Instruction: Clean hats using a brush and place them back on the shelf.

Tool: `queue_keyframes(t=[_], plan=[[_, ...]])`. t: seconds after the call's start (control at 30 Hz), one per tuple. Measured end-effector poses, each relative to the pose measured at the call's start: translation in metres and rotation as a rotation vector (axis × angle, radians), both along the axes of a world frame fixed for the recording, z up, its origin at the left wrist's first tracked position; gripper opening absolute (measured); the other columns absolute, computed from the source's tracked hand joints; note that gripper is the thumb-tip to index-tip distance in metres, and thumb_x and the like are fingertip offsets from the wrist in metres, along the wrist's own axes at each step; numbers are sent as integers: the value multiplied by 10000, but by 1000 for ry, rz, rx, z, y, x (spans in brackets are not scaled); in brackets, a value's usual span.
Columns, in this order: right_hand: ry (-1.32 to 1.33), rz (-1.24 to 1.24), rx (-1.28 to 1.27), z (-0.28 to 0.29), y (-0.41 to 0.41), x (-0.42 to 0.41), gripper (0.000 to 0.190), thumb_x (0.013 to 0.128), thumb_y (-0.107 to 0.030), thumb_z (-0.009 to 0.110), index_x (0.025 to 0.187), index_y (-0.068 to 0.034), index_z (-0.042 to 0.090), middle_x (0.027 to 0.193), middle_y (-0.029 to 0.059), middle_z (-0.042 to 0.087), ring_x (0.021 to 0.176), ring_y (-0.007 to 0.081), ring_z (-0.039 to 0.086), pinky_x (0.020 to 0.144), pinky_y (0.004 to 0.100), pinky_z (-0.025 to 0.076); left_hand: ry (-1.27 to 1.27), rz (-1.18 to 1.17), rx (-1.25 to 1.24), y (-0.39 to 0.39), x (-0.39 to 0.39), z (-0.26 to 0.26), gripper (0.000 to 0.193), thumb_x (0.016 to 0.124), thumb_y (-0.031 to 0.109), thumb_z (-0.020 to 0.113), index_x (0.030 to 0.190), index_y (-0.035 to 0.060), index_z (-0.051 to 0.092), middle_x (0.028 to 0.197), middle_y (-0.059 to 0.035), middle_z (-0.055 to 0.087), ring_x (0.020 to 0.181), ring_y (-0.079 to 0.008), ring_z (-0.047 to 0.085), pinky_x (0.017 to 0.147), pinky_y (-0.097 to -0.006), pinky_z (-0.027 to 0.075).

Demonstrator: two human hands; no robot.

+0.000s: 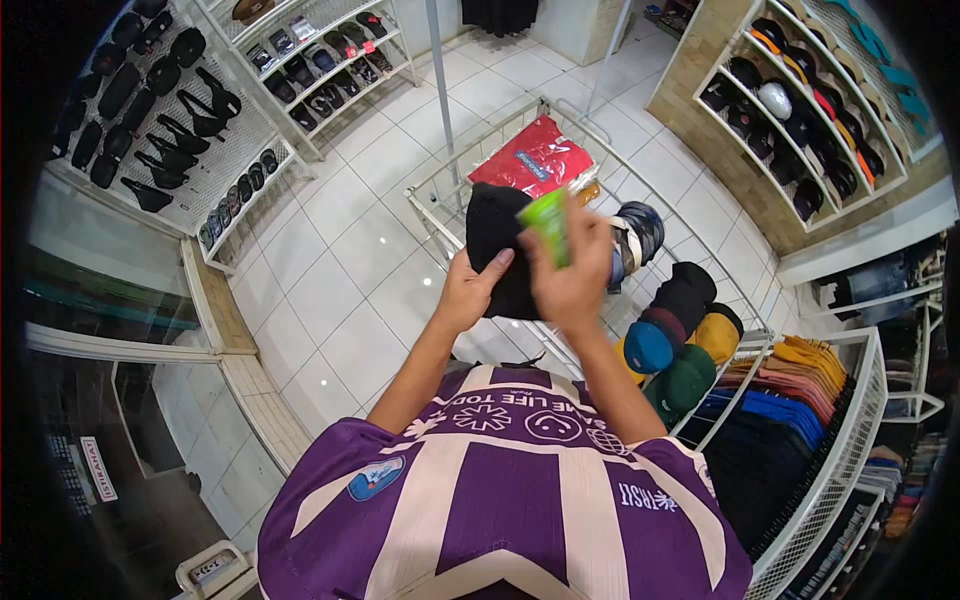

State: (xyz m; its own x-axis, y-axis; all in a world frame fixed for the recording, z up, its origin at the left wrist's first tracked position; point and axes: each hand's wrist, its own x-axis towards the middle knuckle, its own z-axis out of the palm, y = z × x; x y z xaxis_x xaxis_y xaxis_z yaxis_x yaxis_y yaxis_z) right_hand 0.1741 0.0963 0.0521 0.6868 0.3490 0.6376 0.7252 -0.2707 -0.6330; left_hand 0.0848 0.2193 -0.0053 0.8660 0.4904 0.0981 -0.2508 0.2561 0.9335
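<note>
A black cloth cap (499,221) is held up in front of my chest by my left hand (469,289), its thumb lying on the near face. My right hand (570,270), blurred, grips a bright green object (547,217) against the cap's right side; its exact kind is unclear. Beyond them a red folded garment in clear plastic (536,161) lies on the white wire display table (420,196). Rolled jeans or similar dark cloth (641,229) lie right of my right hand. Nearer are several caps, among them a blue one (648,347) and a green one (682,379).
A rack of hanging clothes (795,390) stands close on my right. Cap shelves (787,112) line the right wall. At the left are a mesh panel with black bags (180,142) and shelves of small goods (330,67). A metal pole (441,82) rises by the table.
</note>
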Motion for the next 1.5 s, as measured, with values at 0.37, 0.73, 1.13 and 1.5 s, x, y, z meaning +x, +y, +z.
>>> queue_keyframes(t=[0.37,0.73,1.13,1.5], plan=[[285,205,-62,-15,-19,58,521,875,-231,800,1371,-126,680,1059,179,672,962,326,672,874,386,528,112,-247,-109,-2,-11,6,227,1024,133,671,1197,-15,676,1042,-16,735,904,-86,682,800,-258,565],[160,310,20,-10,-7,43,492,871,-237,808,1342,-138,705,1010,167,664,922,338,660,848,412,527,198,-299,-48,6,-16,8,288,1009,126,682,1255,-20,643,1085,-28,724,958,-92,663,839,-267,554],[154,573,-1,-15,80,12,493,890,-189,801,1360,-92,685,1009,163,667,912,287,658,832,370,520,285,-166,-47,60,-59,14,310,1005,140,693,1258,-30,637,1038,-32,738,901,-104,684,816,-267,570],[307,667,25,-25,198,-22,460,926,-142,753,1366,-39,666,1016,170,657,905,269,634,852,358,500,171,113,-64,137,-107,10,304,994,132,710,1238,-47,672,1082,-46,747,956,-123,691,867,-277,562]])
